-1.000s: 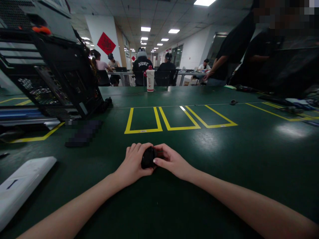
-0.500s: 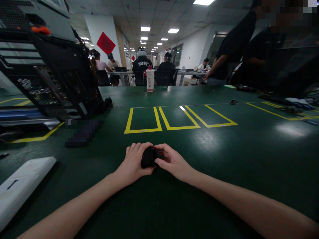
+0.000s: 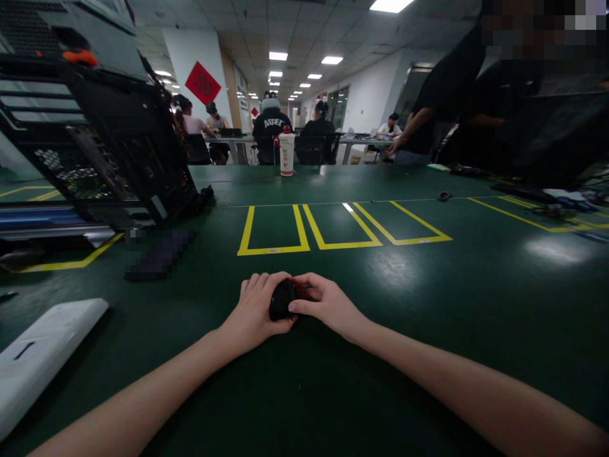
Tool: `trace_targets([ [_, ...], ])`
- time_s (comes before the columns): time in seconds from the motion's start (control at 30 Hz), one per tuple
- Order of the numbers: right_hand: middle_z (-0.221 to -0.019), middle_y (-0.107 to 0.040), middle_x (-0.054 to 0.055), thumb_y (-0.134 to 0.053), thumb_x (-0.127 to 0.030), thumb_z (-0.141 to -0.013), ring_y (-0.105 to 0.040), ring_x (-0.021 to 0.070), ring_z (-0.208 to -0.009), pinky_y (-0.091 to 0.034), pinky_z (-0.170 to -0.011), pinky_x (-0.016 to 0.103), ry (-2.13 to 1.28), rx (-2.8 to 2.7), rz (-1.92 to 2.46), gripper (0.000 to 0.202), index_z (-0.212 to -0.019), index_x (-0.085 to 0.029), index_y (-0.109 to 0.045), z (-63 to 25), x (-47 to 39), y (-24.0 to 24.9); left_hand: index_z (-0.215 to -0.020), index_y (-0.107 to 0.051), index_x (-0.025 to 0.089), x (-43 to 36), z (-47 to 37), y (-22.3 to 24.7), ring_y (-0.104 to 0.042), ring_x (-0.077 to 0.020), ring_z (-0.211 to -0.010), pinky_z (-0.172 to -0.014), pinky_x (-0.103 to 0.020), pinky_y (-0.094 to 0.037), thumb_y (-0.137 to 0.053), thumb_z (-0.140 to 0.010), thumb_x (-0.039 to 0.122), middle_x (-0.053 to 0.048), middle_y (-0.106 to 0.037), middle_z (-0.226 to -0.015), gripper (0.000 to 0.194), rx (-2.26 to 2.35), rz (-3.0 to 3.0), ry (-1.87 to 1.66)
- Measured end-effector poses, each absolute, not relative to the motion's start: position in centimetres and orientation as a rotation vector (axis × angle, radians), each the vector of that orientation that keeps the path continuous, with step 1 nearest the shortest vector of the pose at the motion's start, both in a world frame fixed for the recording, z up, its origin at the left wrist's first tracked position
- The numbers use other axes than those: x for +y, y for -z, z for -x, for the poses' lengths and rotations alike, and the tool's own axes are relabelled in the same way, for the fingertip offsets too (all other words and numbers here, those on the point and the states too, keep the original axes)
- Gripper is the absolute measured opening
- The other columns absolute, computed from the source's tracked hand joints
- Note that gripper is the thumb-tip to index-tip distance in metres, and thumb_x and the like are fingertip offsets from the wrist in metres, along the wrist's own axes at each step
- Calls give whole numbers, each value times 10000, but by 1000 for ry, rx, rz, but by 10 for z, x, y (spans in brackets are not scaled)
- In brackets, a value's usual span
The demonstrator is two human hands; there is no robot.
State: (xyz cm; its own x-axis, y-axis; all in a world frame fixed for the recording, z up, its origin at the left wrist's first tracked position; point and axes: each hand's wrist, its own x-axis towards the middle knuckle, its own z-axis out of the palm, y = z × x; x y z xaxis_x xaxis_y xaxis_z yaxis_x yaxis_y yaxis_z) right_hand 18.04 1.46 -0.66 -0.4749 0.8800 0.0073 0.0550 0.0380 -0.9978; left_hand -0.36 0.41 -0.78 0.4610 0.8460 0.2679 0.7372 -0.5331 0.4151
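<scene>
A small black rounded case (image 3: 281, 299) is held just above or on the green table, in the middle of the head view; whether it touches the surface I cannot tell. My left hand (image 3: 259, 304) wraps round its left side, thumb below and fingers over the top. From the right, my right hand (image 3: 328, 306) grips the case's right edge, with its thumb on the near face and its fingertips behind. The fingers hide much of the case, so its details are unclear.
A black open computer chassis (image 3: 109, 146) stands at the left, near a blurred dark flat object (image 3: 159, 254) and a white slab-like box (image 3: 47, 355). Yellow tape outlines (image 3: 273, 251) mark the green table (image 3: 380, 393). Farther back are a white bottle (image 3: 286, 153) and several people.
My right hand has moved slightly left, against the case. The black part that stuck out at the case's right has drawn in, and the case looks more compact. My left hand stays in place.
</scene>
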Motion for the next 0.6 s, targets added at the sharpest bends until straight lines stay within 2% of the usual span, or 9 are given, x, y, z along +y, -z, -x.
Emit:
trace_targets([
  [0.17, -1036, -607, 73, -677, -232, -711, -594, 199, -969, -474, -880, 404, -1691, -1487, 978, 328, -1003, -152, -551, -182, 13, 3, -1180, -362, 245, 3, 4, 7, -465, -254, -912, -752, -374, -362, -623, -726, 318, -63, -510, -1065, 528, 1358, -2484, -638],
  [0.27, -1032, -610, 67, -690, -214, -697, -595, 201, -972, -475, -880, 405, -1701, -1496, 967, 338, -1002, -154, -556, -184, 15, 5, -1183, -347, 246, 1, 4, 6, -472, -260, -956, -796, -397, -356, -625, -730, 308, -65, -510, -1090, 535, 1356, -2510, -645],
  [0.43, -1007, -616, 46, -685, -201, -705, -610, 201, -961, -482, -874, 405, -1610, -1611, 892, 298, -971, -168, -555, -185, 14, 8, -1196, -322, 248, 0, 3, 6, -479, -262, -1065, -959, -471, -226, -636, -731, 279, -64, -520, -1142, 561, 1282, -2583, -678],
  [0.6, -1043, -584, 32, -643, -194, -746, -589, 195, -1007, -484, -887, 396, -1449, -1727, 853, 277, -1005, -200, -546, -186, 5, 8, -1178, -342, 232, -1, 3, 3, -503, -255, -1002, -894, -439, -307, -632, -731, 275, -66, -531, -1081, 535, 1285, -2569, -648],
])
